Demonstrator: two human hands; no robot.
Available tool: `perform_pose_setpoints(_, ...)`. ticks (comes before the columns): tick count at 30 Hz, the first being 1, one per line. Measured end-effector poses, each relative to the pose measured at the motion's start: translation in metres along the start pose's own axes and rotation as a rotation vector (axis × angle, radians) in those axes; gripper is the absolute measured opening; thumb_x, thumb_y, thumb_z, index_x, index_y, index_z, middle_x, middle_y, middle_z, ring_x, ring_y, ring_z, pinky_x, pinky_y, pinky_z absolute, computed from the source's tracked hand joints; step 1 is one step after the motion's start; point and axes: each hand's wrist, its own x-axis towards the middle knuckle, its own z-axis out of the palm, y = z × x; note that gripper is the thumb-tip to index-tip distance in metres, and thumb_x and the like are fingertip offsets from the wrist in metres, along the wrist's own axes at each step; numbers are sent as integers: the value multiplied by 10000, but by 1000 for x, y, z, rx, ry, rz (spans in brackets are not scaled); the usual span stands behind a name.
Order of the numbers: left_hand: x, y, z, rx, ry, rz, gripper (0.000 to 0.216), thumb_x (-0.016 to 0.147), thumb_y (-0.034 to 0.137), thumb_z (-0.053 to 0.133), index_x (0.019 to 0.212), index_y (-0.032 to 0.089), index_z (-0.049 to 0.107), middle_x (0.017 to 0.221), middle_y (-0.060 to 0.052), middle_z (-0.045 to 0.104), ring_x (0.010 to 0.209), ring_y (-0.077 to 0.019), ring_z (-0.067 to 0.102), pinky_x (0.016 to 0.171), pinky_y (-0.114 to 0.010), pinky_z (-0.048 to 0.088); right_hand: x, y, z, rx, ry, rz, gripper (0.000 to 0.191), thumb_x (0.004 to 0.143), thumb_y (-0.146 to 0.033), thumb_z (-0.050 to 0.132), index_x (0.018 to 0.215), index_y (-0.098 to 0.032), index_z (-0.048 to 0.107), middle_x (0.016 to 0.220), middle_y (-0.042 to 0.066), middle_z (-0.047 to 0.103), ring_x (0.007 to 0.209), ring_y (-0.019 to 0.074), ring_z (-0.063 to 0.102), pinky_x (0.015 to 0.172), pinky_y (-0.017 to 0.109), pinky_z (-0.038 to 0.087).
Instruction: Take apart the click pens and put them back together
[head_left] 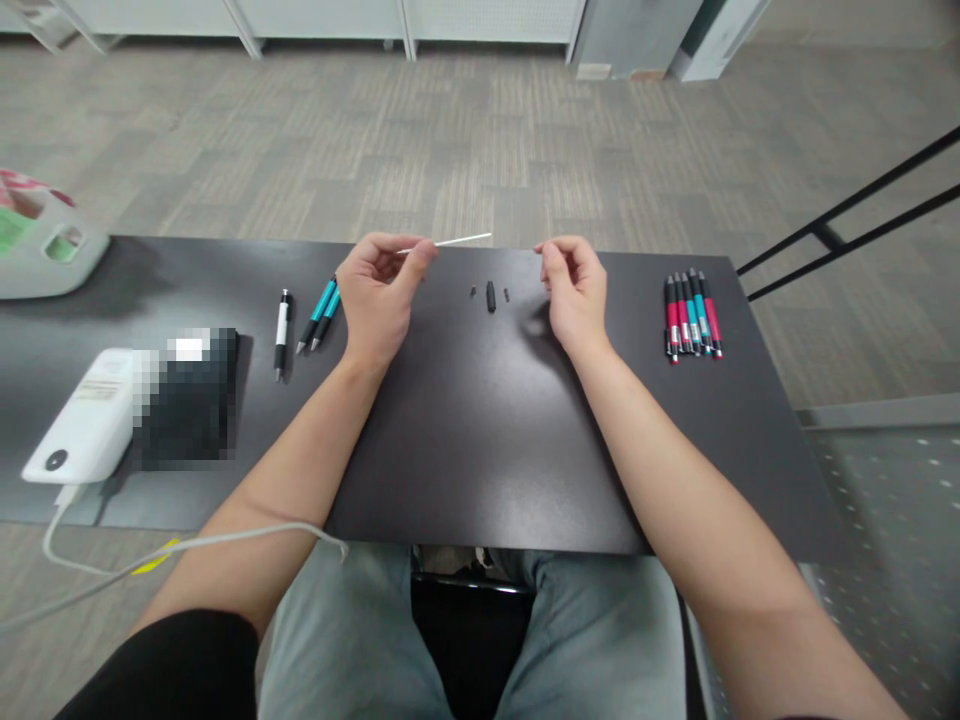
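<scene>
My left hand (381,292) is raised over the black table (480,440), its fingers pinched on a thin white refill (457,240) that points right. My right hand (576,285) hovers opposite, fingers curled in a pinch on something too small to make out. Between the hands, three small black pen parts (490,296) lie on the table. Two teal pens (321,314) and a white pen (281,330) lie left of my left hand. A row of several red and teal pens (691,315) lies to the right.
A white power bank (86,415) with a white cable (187,545) sits at the near left beside a blurred dark object (187,400). A pale container (45,250) stands at the far left edge. Black metal bars (855,235) rise beyond the table's right end.
</scene>
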Motion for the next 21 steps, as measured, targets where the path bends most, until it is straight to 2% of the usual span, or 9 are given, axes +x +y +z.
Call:
perform_pose_setpoints(4, -25, 17, 5, 308, -198, 169, 224, 1026, 395, 907, 912, 275, 757, 885, -17, 786, 888, -244, 743, 967, -449, 584, 11, 20, -4, 49, 108, 30, 676, 1034, -960, 677, 1047, -286, 727, 812, -4, 508, 766, 207, 607, 739, 375, 581)
perform_pose_setpoints(7, -41, 25, 22, 547, -341, 267, 172, 1072, 345, 813, 923, 279, 760, 903, -11, 814, 908, -256, 756, 1063, -498, 530, 14, 26, -4, 91, 139, 11, 704, 1017, -989, 666, 1043, -287, 719, 801, -9, 500, 724, 194, 582, 680, 354, 549)
perform_pose_setpoints(10, -47, 29, 42, 667, -419, 344, 196, 1130, 312, 709, 947, 277, 771, 957, -30, 850, 963, -277, 778, 1082, -518, 486, 14, 27, -3, 102, 167, -32, 734, 1017, -1014, 624, 1042, -286, 709, 788, -18, 478, 683, 180, 541, 637, 338, 502)
perform_pose_setpoints(14, -48, 31, 57, 768, -537, 332, 174, 1112, 259, 692, 972, 288, 790, 1026, -48, 884, 1044, -322, 783, 1075, -546, 455, 14, 24, -2, 59, 202, -16, 762, 1025, -1036, 557, 1030, -286, 689, 779, -23, 457, 665, 182, 507, 640, 352, 486)
perform_pose_setpoints(21, -51, 30, 58, 768, -676, 279, 169, 1102, 409, 809, 1148, 267, 887, 1162, -90, 900, 1102, -357, 796, 1078, -562, 447, 15, 27, 0, 103, 192, -14, 740, 1027, -1014, 592, 1021, -281, 697, 791, -14, 479, 698, 188, 539, 654, 353, 497)
